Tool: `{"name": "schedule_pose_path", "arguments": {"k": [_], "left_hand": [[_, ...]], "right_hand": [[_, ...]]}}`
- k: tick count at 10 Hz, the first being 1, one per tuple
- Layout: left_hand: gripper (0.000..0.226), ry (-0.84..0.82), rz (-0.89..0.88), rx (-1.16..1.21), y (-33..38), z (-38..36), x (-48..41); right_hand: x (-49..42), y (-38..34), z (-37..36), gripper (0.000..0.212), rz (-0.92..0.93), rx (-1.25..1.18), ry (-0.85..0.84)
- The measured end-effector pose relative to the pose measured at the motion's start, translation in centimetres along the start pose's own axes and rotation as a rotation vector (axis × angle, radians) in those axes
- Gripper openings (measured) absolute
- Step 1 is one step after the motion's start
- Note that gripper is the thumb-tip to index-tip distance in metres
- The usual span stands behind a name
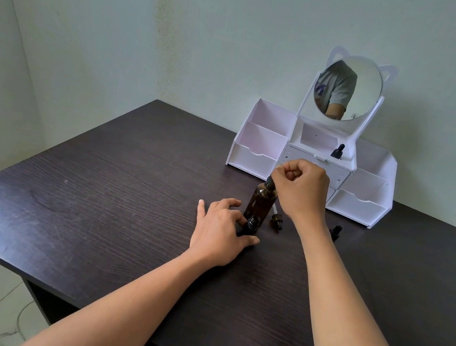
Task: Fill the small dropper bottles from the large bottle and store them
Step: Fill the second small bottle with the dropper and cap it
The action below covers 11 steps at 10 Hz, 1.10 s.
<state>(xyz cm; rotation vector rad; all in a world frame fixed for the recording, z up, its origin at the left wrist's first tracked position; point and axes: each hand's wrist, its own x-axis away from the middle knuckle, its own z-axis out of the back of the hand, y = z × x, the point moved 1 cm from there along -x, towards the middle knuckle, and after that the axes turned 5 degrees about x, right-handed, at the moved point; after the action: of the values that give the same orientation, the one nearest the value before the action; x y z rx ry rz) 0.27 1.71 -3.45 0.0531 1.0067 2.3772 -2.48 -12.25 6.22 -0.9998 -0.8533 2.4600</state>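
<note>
— Large bottle [260, 201]: where did it stand, and who had hold of it?

— It stood upright on the dark table [96, 196], just in front of the white organiser [257, 150]. The right hand [302, 190] was curled over its top, fingers pinched on the black dropper cap [270, 182]. The left hand [223, 229] held a small open bottle [252, 225] touching the large bottle's near side, thumb and fingers around its body.

— And how should that step have been handled?

— Judging by the pose, liquid was being drawn up. The dropper wanted lifting straight up, so the tube cleared the neck without tipping the bottle, which nothing else steadied. The left hand needed to keep the small bottle upright and still, its narrow mouth close under the tip.

— Anything lying in the way?

— A loose dropper [275, 220] lay just right of the large bottle, under the right wrist; a sweeping forearm might have knocked it. Another small bottle [335, 232] stood further right, and one [337, 151] already sat in the organiser's middle compartment.
</note>
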Motion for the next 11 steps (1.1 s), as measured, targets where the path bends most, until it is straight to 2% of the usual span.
{"name": "schedule_pose_path", "arguments": {"k": [5, 8, 9, 11], "left_hand": [[0.045, 0.011, -0.012, 0.006, -0.02, -0.07, 0.01], [0.045, 0.004, -0.004, 0.001, 0.0, 0.0, 0.03], [0.045, 0.0, -0.002, 0.002, 0.02, 0.07, 0.02], [0.045, -0.003, 0.002, 0.002, 0.01, 0.06, -0.06]], "right_hand": [[0.3, 0.13, -0.2, 0.01, -0.015, -0.054, -0.026], [-0.23, 0.52, -0.28, 0.014, 0.022, -0.005, -0.021], [-0.09, 0.42, -0.21, 0.009, 0.002, -0.023, -0.026], [0.05, 0.34, -0.05, 0.01, 0.01, -0.021, -0.02]]}}
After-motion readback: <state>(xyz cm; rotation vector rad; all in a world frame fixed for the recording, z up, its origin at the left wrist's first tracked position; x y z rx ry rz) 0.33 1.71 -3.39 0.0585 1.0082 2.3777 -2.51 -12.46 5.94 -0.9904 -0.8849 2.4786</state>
